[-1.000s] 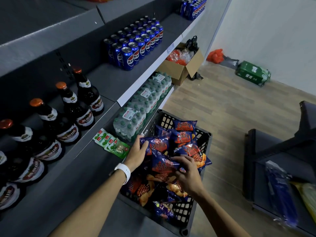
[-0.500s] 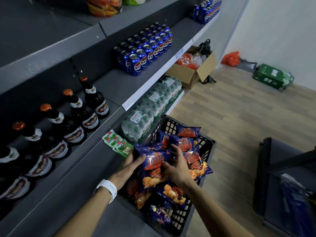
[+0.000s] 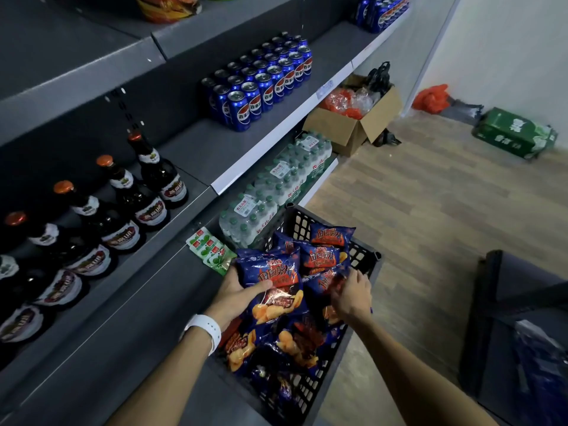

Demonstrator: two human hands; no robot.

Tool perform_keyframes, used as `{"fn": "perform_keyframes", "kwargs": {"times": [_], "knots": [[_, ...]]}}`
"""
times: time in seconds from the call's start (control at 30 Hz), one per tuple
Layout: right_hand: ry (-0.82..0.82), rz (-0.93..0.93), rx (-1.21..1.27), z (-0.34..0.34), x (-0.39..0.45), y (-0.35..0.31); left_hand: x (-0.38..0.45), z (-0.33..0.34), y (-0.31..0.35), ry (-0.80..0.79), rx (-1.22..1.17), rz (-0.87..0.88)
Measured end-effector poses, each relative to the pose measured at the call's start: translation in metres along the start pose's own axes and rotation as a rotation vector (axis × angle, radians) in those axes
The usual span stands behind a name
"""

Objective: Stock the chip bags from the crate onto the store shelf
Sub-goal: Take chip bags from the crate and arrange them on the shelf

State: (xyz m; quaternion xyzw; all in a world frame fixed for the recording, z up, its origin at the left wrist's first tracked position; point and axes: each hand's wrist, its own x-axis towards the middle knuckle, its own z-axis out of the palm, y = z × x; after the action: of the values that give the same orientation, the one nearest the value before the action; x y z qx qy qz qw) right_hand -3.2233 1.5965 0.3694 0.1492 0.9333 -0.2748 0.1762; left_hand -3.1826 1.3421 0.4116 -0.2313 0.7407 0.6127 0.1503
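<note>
One chip bag [image 3: 270, 284] sits in the left grip [image 3: 236, 295], seemingly above the crate [image 3: 362, 256].

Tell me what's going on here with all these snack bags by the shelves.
A person is stocking chips from a black crate beside the store shelf. The left hand holds a blue chip bag just above the pile, thumb across its front. The right hand reaches into the crate and grips another bag. No chip bags are on the shelf yet; green packets lie there, with bottles one level up.
</note>
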Motion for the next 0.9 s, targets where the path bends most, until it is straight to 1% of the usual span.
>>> {"fn": "perform_keyframes", "kwargs": {"times": [0.07, 0.1, 0.17, 0.23, 0.3, 0.4, 0.43, 0.47, 0.53, 0.67, 0.73, 0.9], "knots": [[-0.09, 0.057, -0.084, 0.003, 0.014, 0.007, 0.004, 0.002, 0.004, -0.001, 0.036, -0.01], [-0.133, 0.095, -0.069, 0.005, 0.021, 0.01, 0.004, 0.003, 0.005, 0.007, 0.056, -0.006], [-0.195, 0.164, 0.037, 0.008, 0.031, 0.014, 0.003, 0.006, 0.006, 0.012, 0.086, 0.022], [-0.209, 0.178, 0.13, 0.007, 0.031, 0.018, 0.002, 0.007, 0.006, 0.021, 0.098, 0.042], [-0.161, 0.127, 0.207, -0.001, 0.021, 0.014, 0.002, 0.005, 0.002, 0.049, 0.09, 0.031], [0.015, -0.076, 0.375, -0.019, -0.002, -0.006, -0.001, -0.003, 0.004, 0.172, 0.087, 0.009], [0.046, -0.128, 0.462, -0.027, -0.009, -0.017, -0.001, -0.008, 0.007, 0.224, 0.073, 0.009], [0.025, -0.147, 0.581, -0.035, -0.016, -0.03, -0.001, -0.011, 0.011, 0.272, 0.047, 0.018], [-0.125, -0.171, 0.78, -0.046, -0.023, -0.059, -0.005, -0.017, 0.026, 0.325, -0.003, 0.031], [-0.449, -0.331, 0.838, -0.063, -0.052, -0.13, -0.017, -0.03, 0.063, 0.331, -0.063, 0.083], [-0.551, -0.368, 0.841, -0.072, -0.059, -0.153, -0.026, -0.046, 0.079, 0.347, -0.061, 0.118], [-0.719, -0.358, 0.848, -0.094, -0.081, -0.2, -0.06, -0.095, 0.107, 0.262, -0.076, 0.195]]}}
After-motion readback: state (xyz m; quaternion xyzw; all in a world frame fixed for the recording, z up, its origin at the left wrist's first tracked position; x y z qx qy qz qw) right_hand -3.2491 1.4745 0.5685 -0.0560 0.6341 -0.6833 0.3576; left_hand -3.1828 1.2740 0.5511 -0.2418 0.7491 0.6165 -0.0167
